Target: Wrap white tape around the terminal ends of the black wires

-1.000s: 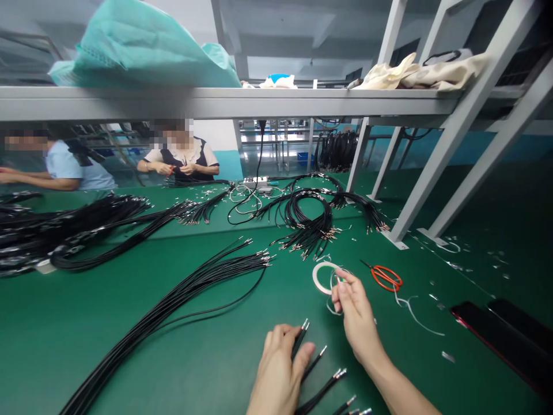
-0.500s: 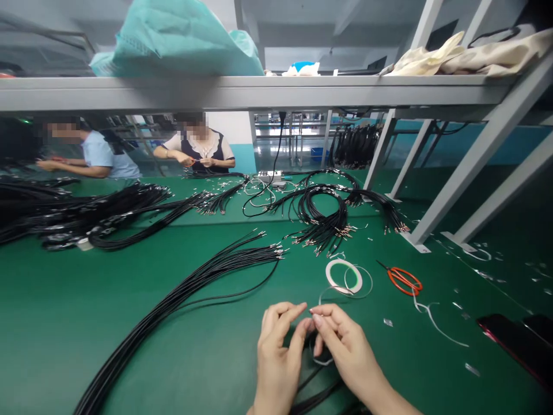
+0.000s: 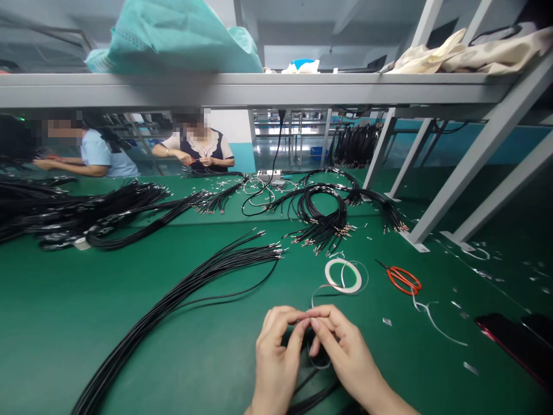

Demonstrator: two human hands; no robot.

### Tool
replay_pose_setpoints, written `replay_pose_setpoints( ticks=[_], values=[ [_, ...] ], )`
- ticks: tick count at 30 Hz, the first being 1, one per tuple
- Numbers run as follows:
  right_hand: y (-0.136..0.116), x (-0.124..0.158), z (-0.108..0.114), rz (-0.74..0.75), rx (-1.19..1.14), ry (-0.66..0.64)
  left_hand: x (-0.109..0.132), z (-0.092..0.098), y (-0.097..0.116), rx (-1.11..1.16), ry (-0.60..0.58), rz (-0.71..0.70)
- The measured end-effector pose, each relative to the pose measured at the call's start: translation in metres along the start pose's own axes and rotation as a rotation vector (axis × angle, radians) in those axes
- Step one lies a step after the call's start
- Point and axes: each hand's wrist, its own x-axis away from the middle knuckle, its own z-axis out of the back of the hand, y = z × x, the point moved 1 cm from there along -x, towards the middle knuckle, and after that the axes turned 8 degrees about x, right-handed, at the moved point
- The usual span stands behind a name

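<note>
My left hand and my right hand meet at the fingertips, both closed in a pinch. A narrow strip of white tape runs from the tape roll to the fingertips of my right hand. What sits between the left fingertips is too small and covered to make out. Below the hands hangs a loop of the pale strip. Black cables pass beneath my wrists, their upper ends hidden by the hands.
Orange-handled scissors lie right of the roll. A long bundle of black cables spreads at left, with a coiled bundle farther back. Metal shelf legs stand at right near a phone. Two people work across the table.
My left fingertips have closed in against the right ones, where a small gap showed before. The tape strip by the roll has shifted left and curves differently.
</note>
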Motion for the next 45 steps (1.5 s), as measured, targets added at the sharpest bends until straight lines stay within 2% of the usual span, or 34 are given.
replay_pose_setpoints(
  ticks=[8,13,16,22,27,29,33,36,42,45],
  values=[
    [-0.004,0.001,0.0,0.013,-0.016,0.013,0.0,0.0,0.002,-0.005,-0.006,-0.01],
    [-0.001,-0.001,0.003,0.018,0.018,-0.078,0.0,0.002,0.001,-0.027,-0.034,-0.006],
    [0.0,-0.002,0.004,0.006,0.0,-0.089,-0.001,0.002,0.002,-0.038,-0.043,-0.017],
    [-0.003,-0.002,0.006,0.029,-0.036,0.016,-0.001,0.001,0.001,-0.076,-0.039,-0.006],
    [-0.001,-0.003,0.005,0.049,-0.028,-0.076,0.0,0.002,0.0,-0.056,-0.047,-0.009],
    [0.001,-0.004,0.005,0.057,-0.001,-0.068,0.0,0.002,0.0,-0.049,-0.04,-0.001],
    [0.004,-0.007,0.006,0.055,0.047,0.009,0.0,0.002,-0.001,-0.042,-0.019,0.008],
    [0.005,-0.011,0.015,0.058,0.09,0.118,0.0,0.0,-0.004,-0.107,-0.005,0.041],
    [0.008,-0.02,0.045,-0.003,0.192,0.471,0.001,-0.008,-0.01,-0.505,-0.188,0.137],
    [0.007,-0.02,0.05,-0.004,0.232,0.534,0.002,-0.012,-0.011,-0.588,-0.257,0.175]
  ],
)
